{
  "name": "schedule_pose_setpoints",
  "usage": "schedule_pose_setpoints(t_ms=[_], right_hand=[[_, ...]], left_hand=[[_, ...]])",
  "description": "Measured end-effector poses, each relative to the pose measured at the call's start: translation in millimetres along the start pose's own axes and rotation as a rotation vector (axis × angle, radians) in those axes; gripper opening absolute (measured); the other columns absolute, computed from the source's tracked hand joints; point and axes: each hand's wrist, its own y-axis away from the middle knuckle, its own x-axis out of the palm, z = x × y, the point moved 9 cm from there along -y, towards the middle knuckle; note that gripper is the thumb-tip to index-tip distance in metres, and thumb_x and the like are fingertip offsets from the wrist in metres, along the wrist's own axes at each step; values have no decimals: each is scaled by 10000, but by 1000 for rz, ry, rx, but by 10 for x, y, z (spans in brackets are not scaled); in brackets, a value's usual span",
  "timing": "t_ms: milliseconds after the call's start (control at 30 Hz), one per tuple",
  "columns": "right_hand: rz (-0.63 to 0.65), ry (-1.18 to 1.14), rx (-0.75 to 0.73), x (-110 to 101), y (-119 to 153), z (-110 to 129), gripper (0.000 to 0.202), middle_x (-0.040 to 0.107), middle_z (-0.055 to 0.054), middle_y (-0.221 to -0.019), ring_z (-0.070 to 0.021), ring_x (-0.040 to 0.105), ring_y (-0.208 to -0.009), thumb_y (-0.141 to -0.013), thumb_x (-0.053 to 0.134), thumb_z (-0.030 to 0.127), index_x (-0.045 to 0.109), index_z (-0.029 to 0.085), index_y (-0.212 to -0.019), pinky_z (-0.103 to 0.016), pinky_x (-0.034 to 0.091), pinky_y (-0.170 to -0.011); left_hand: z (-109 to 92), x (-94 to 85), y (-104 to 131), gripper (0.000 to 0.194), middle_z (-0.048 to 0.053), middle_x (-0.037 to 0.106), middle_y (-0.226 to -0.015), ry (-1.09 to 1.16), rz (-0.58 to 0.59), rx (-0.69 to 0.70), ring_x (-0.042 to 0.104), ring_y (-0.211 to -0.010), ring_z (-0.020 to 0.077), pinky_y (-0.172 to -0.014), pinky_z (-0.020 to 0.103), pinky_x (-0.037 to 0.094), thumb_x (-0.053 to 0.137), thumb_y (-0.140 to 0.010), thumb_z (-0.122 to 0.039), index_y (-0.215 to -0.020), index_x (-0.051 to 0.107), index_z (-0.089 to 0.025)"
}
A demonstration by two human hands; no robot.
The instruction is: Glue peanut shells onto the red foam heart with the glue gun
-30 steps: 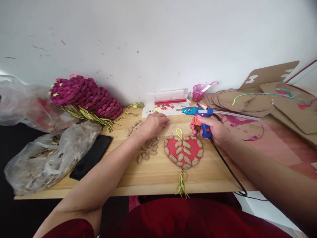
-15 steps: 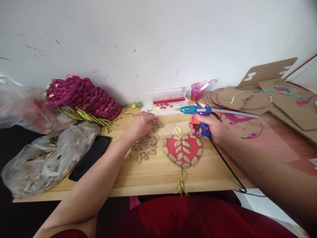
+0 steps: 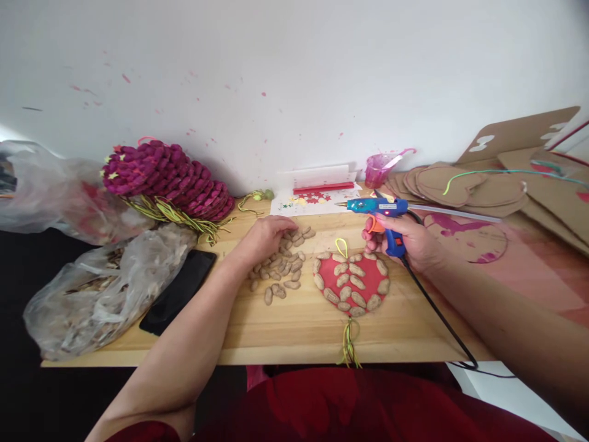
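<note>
My right hand [image 3: 414,242] is wrapped round a blue hot glue gun [image 3: 378,207] with an orange trigger. The nozzle points left, and a clear glue stick [image 3: 453,213] sticks out of its back. Below it a red heart [image 3: 329,267] lies flat, edged with peanuts and with more peanuts in rows down its middle. It has a yellow loop [image 3: 341,247] on top and a yellow-green tassel [image 3: 350,347] below. My left hand [image 3: 267,238] rests at the far side of a loose peanut pile [image 3: 283,264], fingers bent together; whatever is between the fingertips is hidden.
At the left lie a stack of magenta peanut hearts [image 3: 179,178], a clear bag of peanuts [image 3: 105,291] and a black phone [image 3: 179,293]. Small stars [image 3: 313,197] lie on white paper at the back. A pink cup [image 3: 377,172] and cardboard hearts [image 3: 446,184] stand right.
The view has turned slightly left. My left hand has drawn back a little to the left over the peanut pile. My right hand keeps the glue gun above the red heart.
</note>
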Motion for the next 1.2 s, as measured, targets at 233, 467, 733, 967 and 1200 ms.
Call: schedule_pose_setpoints(t_ms=[233, 467, 733, 967, 1200], right_hand=[[1, 22, -4, -42, -45, -19, 363, 704, -46, -693, -160, 651, -551, -691, 879, 479, 716, 166, -778, -285, 595, -566], [4, 23, 4, -84, -65, -53, 373, 708, -53, -700, -169, 662, -557, -682, 891, 494, 741, 167, -780, -288, 598, -576], [6, 23, -16, -130, -74, -53, 335, 716, -61, -710, -172, 668, -555, -718, 871, 481, 753, 175, -787, -290, 601, -582], [-5, 35, -35, -157, -73, -50, 318, 720, -67, -718, -179, 673, -550, -743, 853, 467, 756, 171, -802, -293, 599, -575], [-6, 38, -28, -139, -78, -36, 323, 716, -62, -707, -184, 668, -552, -723, 863, 469, 748, 177, -796, -305, 601, -577]], left_hand=[[127, -167, 52, 368, 99, 760, -1236, -44, -49, -31, 707, -1153, 232, -1035, 389, 552, 484, -946, -115, -1203, 744, -157], [115, -87, 38, 360, 74, 784, -1157, -8, 46, 3, 718, -1076, 206, -994, 360, 559, 477, -946, -90, -1114, 779, -190], [228, -300, 63, 164, 59, 772, -1004, -10, 5, -101, 700, -944, 206, -895, 333, 540, 669, -868, -128, -971, 783, -187], [119, -215, 58, 52, 30, 727, -867, -40, 89, -84, 657, -842, 186, -795, 293, 502, 768, -813, -173, -861, 779, -191], [121, -188, 62, 120, 22, 715, -855, -23, 88, -69, 642, -789, 164, -763, 270, 501, 694, -786, -95, -824, 761, -186]])
